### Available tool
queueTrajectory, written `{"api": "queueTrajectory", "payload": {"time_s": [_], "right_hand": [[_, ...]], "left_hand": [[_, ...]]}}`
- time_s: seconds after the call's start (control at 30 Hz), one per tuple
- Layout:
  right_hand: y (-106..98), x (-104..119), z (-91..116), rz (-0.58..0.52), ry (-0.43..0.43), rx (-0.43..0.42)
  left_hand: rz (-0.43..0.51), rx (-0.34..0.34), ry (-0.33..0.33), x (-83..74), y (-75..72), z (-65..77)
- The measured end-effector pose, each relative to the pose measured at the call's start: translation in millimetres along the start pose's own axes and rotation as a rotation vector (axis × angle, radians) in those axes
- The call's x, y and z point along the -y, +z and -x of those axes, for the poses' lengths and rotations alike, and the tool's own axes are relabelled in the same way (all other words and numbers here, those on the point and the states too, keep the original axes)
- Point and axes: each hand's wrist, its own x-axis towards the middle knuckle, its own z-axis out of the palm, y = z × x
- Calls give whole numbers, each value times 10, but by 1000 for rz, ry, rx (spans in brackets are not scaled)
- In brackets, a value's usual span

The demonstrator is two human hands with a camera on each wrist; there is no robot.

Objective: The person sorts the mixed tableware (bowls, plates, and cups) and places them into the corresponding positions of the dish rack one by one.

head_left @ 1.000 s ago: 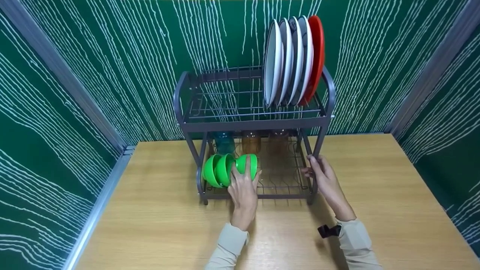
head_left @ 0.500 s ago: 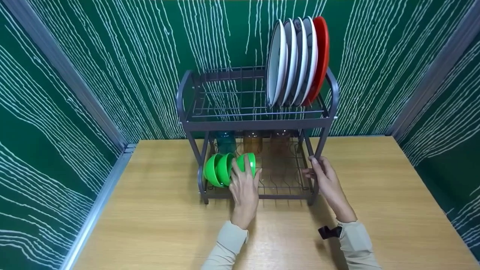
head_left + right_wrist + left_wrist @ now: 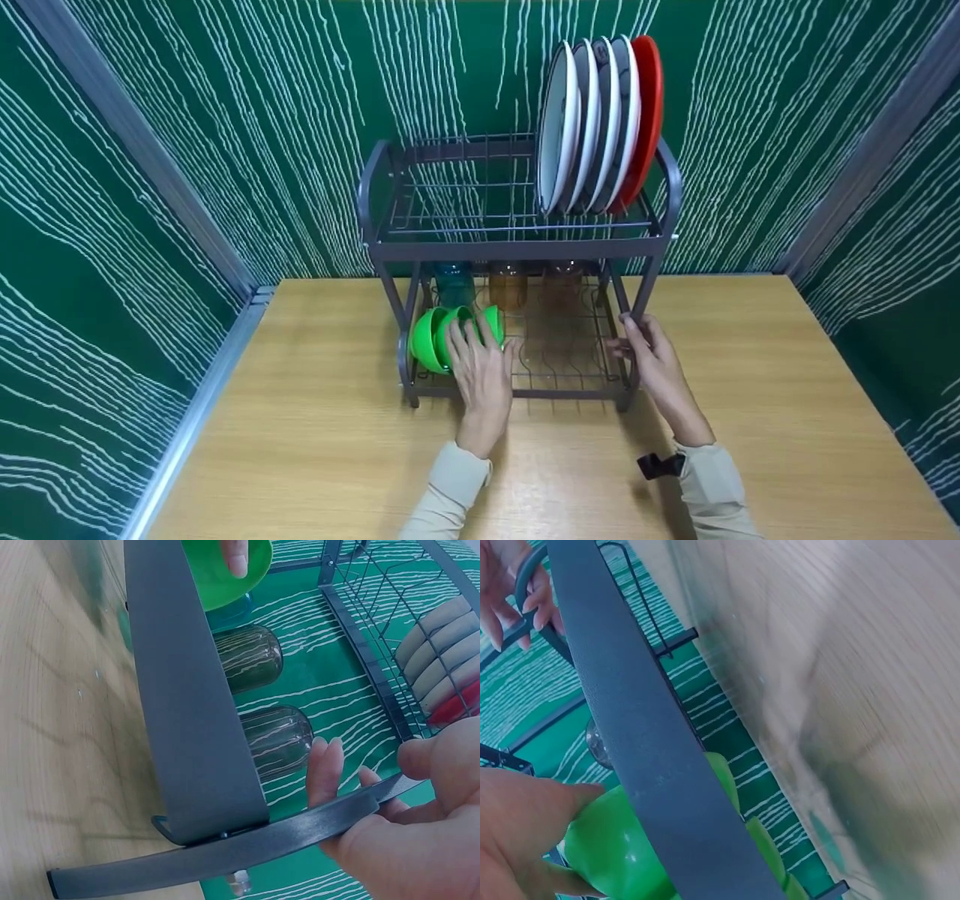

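Observation:
Three green bowls stand on edge at the left of the dish rack's (image 3: 517,250) lower tier. My left hand (image 3: 484,375) reaches in from the front and holds the rightmost green bowl (image 3: 493,322), its fingers spread over it. The left bowl (image 3: 424,346) and the middle bowl (image 3: 442,346) lean close beside it. In the left wrist view, thumb and fingers lie around the green bowl (image 3: 619,844), partly hidden by the rack's front rail (image 3: 645,712). At the rack's right front post (image 3: 637,300) my right hand (image 3: 660,360) grips the bar.
Several white plates (image 3: 559,135) and a red plate (image 3: 646,120) stand upright on the right of the upper tier. Behind the bowls are a blue glass (image 3: 454,283), an amber glass (image 3: 508,289) and a brownish glass (image 3: 562,286). A wooden table (image 3: 300,450) bears the rack.
My left hand has shifted the rightmost bowl slightly left, closer to the other two, and its fingers now overlap the middle bowl. My right hand has kept its hold on the post.

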Motion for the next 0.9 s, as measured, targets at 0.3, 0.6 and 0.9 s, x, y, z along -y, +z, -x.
{"api": "queueTrajectory", "payload": {"time_s": [0.3, 0.6, 0.9], "right_hand": [[49, 88, 51, -9, -10, 4], [58, -94, -9, -18, -59, -28], [50, -115, 3, 2, -62, -24]], "left_hand": [[36, -12, 35, 64, 11, 2], [39, -37, 44, 60, 29, -3], [50, -34, 48, 66, 17, -5]]}}
